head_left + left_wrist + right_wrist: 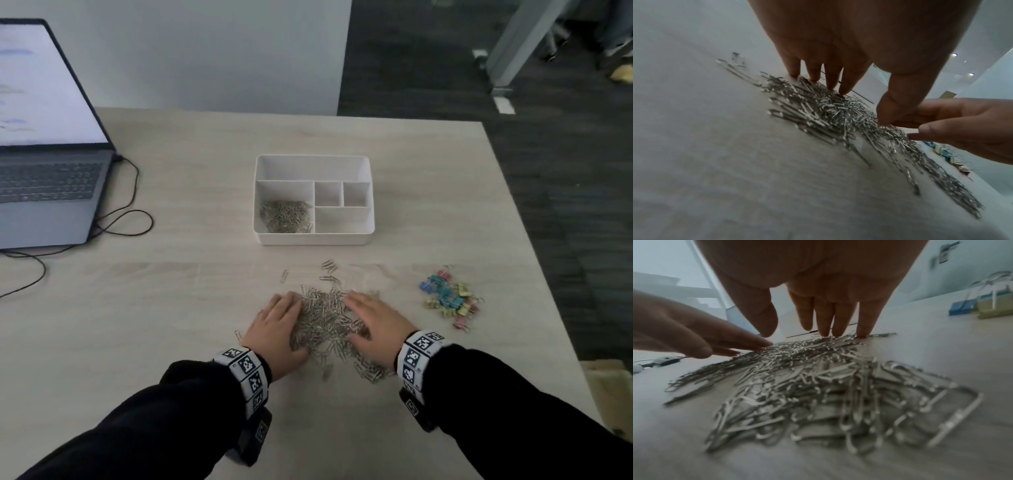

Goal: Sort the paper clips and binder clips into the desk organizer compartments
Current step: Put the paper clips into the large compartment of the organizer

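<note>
A heap of silver paper clips [325, 322] lies on the table near its front edge. My left hand [291, 325] rests flat against the heap's left side, and my right hand [359, 318] against its right side. On both, the fingers are straight and the tips touch the clips. The left wrist view shows the left hand [859, 100] with fingertips [830, 81] on the heap [838, 116]. The right wrist view shows the right hand [797, 332] likewise on the heap [828, 394]. The white organizer [313, 238] stands farther back, with paper clips [286, 216] in its left compartment. Coloured binder clips [450, 296] lie to the right.
An open laptop [44, 137] sits at the far left with a black cable [126, 219] looping over the table. A few stray paper clips [329, 267] lie between the heap and the organizer. The table's right edge [534, 260] runs close past the binder clips.
</note>
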A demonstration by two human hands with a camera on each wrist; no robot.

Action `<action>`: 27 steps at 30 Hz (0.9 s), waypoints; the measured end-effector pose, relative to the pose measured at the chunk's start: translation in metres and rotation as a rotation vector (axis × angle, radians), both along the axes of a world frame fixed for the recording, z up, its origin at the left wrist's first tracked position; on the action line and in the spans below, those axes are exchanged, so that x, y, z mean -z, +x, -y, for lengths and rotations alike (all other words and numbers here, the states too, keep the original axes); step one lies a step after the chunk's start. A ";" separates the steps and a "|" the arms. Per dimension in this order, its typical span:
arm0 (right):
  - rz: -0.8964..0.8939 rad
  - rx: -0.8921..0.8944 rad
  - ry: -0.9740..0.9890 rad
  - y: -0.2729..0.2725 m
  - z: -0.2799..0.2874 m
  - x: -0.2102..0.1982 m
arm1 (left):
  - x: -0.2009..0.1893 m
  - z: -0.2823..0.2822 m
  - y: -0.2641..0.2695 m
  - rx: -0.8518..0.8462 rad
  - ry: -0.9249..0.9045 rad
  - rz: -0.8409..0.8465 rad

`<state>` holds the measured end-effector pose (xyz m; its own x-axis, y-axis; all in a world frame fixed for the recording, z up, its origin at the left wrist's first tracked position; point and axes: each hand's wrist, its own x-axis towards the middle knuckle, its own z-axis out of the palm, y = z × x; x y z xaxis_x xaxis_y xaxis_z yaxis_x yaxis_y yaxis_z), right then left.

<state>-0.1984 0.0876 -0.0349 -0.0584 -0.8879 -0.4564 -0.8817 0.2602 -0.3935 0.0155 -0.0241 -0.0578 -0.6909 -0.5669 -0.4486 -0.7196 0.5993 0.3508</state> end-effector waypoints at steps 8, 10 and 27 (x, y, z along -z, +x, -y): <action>-0.090 0.053 0.189 -0.035 -0.022 -0.022 | -0.031 0.031 0.028 -0.103 -0.069 0.174; -0.063 0.037 0.232 -0.037 -0.028 -0.017 | -0.032 0.032 0.033 -0.100 -0.040 0.227; -0.005 0.097 0.090 0.020 0.036 0.009 | -0.027 0.019 -0.020 -0.048 0.054 0.114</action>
<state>-0.1785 0.0521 -0.0441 -0.1441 -0.8335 -0.5334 -0.8525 0.3783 -0.3608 -0.0044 -0.0429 -0.0312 -0.6062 -0.5713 -0.5533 -0.7842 0.5453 0.2962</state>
